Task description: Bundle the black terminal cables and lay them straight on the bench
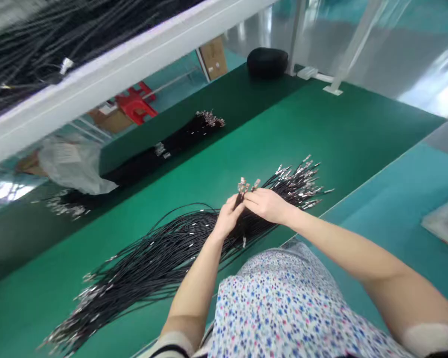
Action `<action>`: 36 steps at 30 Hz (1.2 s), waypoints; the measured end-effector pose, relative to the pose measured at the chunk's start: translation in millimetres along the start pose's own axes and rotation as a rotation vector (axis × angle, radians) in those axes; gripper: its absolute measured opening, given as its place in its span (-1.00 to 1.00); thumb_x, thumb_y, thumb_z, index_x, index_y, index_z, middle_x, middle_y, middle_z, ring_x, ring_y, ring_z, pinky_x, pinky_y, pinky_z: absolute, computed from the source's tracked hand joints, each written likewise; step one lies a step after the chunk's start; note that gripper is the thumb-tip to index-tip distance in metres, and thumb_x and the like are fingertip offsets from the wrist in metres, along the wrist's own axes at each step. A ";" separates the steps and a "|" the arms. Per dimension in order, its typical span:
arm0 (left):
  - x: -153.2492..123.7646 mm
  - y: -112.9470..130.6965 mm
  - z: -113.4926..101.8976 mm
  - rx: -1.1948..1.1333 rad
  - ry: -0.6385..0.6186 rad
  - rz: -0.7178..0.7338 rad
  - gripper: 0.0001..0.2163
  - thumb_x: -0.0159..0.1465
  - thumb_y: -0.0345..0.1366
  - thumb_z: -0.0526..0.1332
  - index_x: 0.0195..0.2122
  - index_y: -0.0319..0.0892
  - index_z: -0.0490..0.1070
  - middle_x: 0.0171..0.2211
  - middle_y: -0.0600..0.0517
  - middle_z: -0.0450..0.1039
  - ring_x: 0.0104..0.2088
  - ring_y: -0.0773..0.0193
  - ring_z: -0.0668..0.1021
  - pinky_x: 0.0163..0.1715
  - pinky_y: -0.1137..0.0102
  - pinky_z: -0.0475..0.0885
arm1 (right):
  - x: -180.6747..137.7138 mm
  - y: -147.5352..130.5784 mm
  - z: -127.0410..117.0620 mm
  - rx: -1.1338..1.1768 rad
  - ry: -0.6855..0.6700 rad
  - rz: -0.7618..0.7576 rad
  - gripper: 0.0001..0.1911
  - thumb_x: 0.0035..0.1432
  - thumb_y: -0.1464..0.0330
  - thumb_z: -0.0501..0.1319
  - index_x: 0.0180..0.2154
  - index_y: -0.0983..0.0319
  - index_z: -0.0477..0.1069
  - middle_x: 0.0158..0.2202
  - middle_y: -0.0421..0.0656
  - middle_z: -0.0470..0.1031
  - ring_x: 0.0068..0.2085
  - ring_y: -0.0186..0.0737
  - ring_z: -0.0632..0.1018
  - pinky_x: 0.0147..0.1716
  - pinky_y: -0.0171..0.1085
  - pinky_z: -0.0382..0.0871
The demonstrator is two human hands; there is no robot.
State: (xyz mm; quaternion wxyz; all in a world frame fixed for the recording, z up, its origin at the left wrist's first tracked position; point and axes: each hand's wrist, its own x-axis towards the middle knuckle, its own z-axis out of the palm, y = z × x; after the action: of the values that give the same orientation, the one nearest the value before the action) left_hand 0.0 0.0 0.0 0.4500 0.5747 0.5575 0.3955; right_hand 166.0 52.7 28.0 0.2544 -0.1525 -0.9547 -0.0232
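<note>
Wires point(240, 200) lengthwise away, terminals point(246, 185) at far end

A green-topped workbench point(339, 124) stretches from near left to far right alongside a white rail point(115, 74) on its left, glossy teal floor point(395, 214) lies to its right, a red stool point(136, 107) and cardboard box point(213, 57) sit beyond it, and bright light glares far right.

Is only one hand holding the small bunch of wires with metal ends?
No, the left hand and the right hand both pinch the small bunch of wires, above the big bundle.
</note>
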 end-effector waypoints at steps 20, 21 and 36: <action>-39.6 7.6 -34.2 -0.481 0.522 -0.108 -0.67 0.02 -0.12 0.27 -0.32 -0.29 0.39 -0.47 0.05 0.36 -0.46 0.39 0.38 -0.43 0.50 0.26 | 64.0 -50.3 13.9 0.194 -0.056 0.116 -0.80 0.24 0.38 -0.07 -0.21 0.29 0.28 -0.26 -0.07 0.31 -0.44 -0.35 0.41 -0.54 -0.38 0.24; -38.5 8.5 -32.3 -0.519 0.490 -0.123 -0.65 0.02 -0.11 0.27 -0.27 -0.28 0.37 -0.48 0.06 0.36 -0.48 0.40 0.38 -0.45 0.50 0.26 | 67.2 -47.9 8.7 0.135 -0.117 0.086 -0.80 0.24 0.38 -0.06 -0.19 0.28 0.27 -0.25 -0.07 0.30 -0.48 -0.37 0.39 -0.57 -0.38 0.20; -39.3 24.1 -35.9 -0.770 0.350 -0.196 -0.76 0.16 -0.15 0.17 -0.43 -0.18 0.15 -0.68 0.19 0.06 -0.67 0.51 0.17 -0.58 0.55 0.18 | 25.0 -47.6 76.3 1.318 -0.030 0.632 -0.77 0.03 0.39 0.14 -0.22 0.29 0.39 -0.27 -0.13 0.45 -0.35 -0.33 0.48 -0.29 -0.31 0.34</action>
State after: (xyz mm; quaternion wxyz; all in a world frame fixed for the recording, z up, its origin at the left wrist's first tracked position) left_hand -30.1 -35.8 35.1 0.5656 0.2336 0.4891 0.6215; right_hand 94.5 23.6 -24.5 0.2746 -0.2363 -0.6841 0.6330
